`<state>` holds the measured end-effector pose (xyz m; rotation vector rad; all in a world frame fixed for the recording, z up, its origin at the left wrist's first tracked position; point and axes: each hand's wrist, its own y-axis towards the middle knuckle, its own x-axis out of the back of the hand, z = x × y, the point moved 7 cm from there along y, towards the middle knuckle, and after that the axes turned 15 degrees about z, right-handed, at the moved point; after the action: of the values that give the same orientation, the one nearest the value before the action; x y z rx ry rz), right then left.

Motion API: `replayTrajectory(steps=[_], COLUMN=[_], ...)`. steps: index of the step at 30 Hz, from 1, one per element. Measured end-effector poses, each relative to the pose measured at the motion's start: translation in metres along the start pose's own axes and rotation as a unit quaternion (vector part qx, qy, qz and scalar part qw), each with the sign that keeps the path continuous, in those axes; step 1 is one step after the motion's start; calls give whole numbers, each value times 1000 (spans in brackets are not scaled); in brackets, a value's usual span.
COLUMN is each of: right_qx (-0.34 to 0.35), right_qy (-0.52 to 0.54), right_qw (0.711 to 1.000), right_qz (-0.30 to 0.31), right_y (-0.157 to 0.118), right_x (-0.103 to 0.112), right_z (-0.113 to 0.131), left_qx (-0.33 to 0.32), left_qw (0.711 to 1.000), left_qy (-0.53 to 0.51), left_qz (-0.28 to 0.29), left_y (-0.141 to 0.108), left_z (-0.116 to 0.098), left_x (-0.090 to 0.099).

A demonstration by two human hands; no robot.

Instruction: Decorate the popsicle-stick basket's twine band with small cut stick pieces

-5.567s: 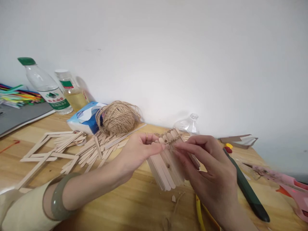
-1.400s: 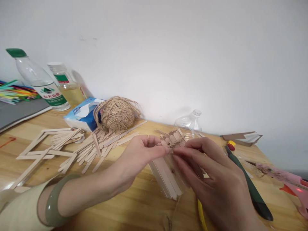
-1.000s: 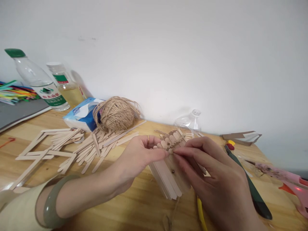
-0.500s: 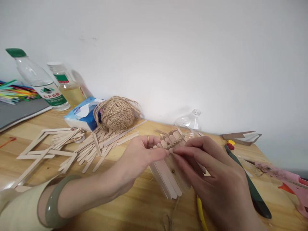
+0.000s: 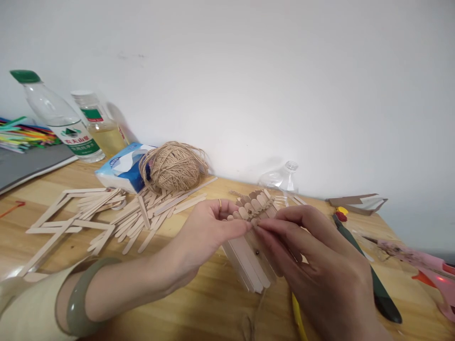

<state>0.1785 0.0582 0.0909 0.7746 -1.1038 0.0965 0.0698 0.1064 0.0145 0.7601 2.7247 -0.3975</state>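
Between my hands stands a small structure of wooden craft sticks, its round stick ends lined up along the top. A strip of braided twine lies across the upper sticks, and a small dark bead or dot shows on the front. My left hand is closed around the structure's left upper side, thumb pressed near the lower end of the braid. With thumb and fingers pinched, my right hand holds the twine at that same end. The fingertips cover exactly what part is gripped.
Loose craft sticks and a ball of twine lie left, beside a tissue pack. Two bottles stand behind. A clear cut bottle lies at the wall. Green-handled tool and pink glue gun are right.
Hardly anything differs: my right hand has shifted slightly down and right at the braid's end. My left hand keeps its hold, and a red light now shows on the glue gun.
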Motion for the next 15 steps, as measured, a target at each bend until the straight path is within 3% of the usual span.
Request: replayTrajectory(steps=[15], right_qx=[-27], right_qy=[-4], right_qw=[1000], right_qz=[3], right_y=[0], right_x=[0], right_z=[-6], left_qx=[-12], left_qw=[1000], left_qy=[-20], left_qz=[-1], left_y=[-1], left_z=[-1], left_x=[-2])
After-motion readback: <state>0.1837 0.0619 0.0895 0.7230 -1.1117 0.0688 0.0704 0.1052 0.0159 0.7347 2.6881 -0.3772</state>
